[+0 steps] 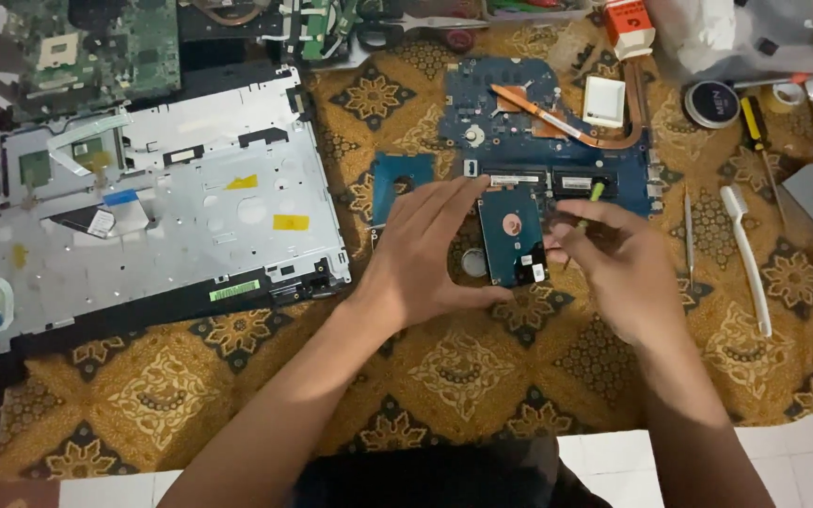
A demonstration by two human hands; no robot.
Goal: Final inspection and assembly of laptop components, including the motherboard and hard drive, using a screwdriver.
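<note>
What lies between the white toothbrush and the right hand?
In the head view, a slim metal tool lies on the patterned cloth between the white toothbrush and the right hand; nothing else.

The left hand (pixel 425 246) lies open with its fingers against the left edge of a small hard drive (pixel 510 235), which rests on a blue laptop motherboard (pixel 538 132) over a patterned brown and gold cloth (pixel 444 367). The right hand (pixel 613 259) pinches a thin yellow-green-handled tool (pixel 591 199), probably a screwdriver, at the drive's right edge. A laptop's silver inner frame (pixel 152 216) lies left; a white toothbrush (pixel 745 259) lies right.
</note>
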